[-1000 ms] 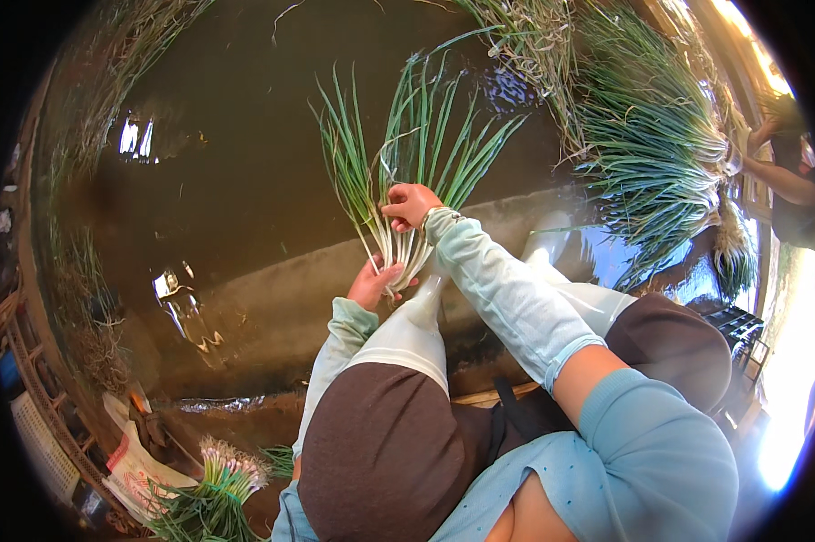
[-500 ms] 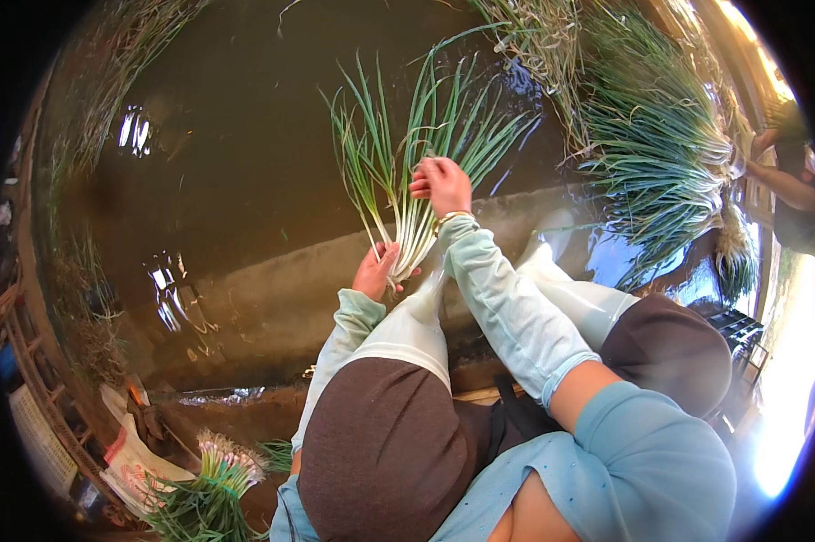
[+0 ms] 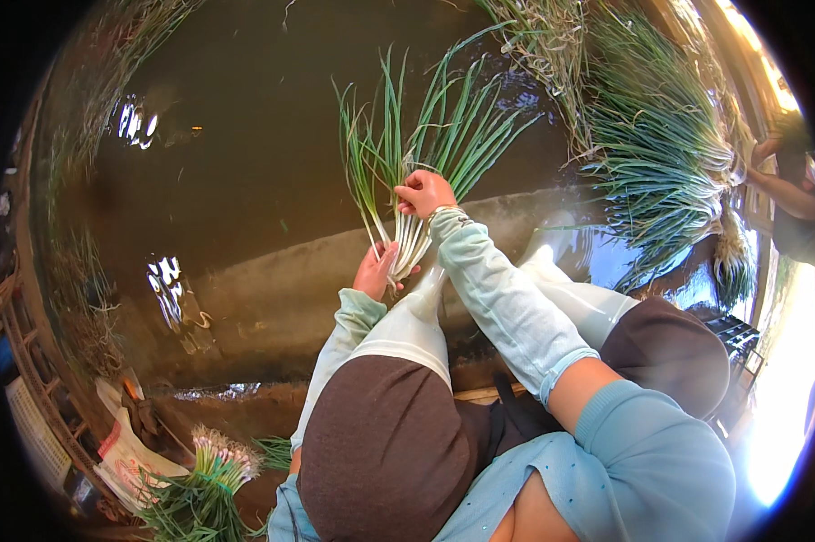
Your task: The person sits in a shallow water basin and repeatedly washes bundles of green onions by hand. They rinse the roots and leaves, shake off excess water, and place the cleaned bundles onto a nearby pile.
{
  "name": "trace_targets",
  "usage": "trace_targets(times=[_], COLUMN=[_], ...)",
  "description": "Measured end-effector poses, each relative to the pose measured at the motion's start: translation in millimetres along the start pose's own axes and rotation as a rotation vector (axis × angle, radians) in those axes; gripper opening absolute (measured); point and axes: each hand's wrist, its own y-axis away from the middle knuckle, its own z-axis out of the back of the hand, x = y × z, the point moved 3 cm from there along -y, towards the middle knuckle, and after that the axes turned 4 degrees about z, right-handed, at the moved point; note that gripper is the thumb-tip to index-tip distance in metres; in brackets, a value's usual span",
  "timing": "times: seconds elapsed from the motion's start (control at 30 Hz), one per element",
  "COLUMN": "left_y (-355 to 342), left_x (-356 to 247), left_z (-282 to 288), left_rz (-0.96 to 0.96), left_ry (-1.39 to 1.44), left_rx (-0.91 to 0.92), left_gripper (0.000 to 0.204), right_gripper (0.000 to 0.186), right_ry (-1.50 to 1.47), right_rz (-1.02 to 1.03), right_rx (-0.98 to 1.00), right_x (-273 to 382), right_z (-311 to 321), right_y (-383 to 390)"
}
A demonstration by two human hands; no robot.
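Note:
A loose bunch of green onions [image 3: 412,226], green leaves fanned upward and white stems below, is held over muddy water. My left hand [image 3: 374,269] grips it low, by the white root ends, fingers partly hidden behind the stems. My right hand [image 3: 423,192] is pinched at the middle of the bunch, where white turns green, on leaves among it. My white-booted legs [image 3: 394,339] are beneath my forearms, with water around the boots.
A large pile of green onions [image 3: 651,172] lies at the right, beside another person's hands [image 3: 777,181]. Dry stalks [image 3: 547,63] float behind. A tied bunch [image 3: 209,479] and a white sack [image 3: 127,456] sit at lower left; a black crate [image 3: 728,348] is at right.
My right hand rose to the right along the leaves, then came back down a little into a pinch. The bunch has shifted slightly rightward and up in my left hand.

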Motion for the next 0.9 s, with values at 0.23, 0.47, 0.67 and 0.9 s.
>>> trace_targets(times=[0.23,0.47,0.67,0.9], left_y=[-0.2,-0.9,-0.9,2.4], left_x=[-2.1,-24.2,-27.9,-5.3], left_z=[-3.9,-9.1,-14.2,-3.8], left_rz=[-0.001,-0.067,-0.074,-0.042], left_ry=[0.058,-0.061,-0.048,-0.023], left_rx=[0.032,-0.007,0.001,0.002], left_gripper=[0.032,0.031,0.027,0.028], right_gripper=[0.016,0.024,0.018,0.016], right_ry=[-0.370,-0.830,-1.126,-0.651], right_rz=[-0.138,-0.186,-0.163,0.113], right_rx=[-0.007,-0.383,-0.579,-0.158], right_x=[3.4,-12.0,-3.6,61.2], right_z=[5.3,-2.1,8.9,58.0], right_y=[6.1,16.0,2.2,-17.2])
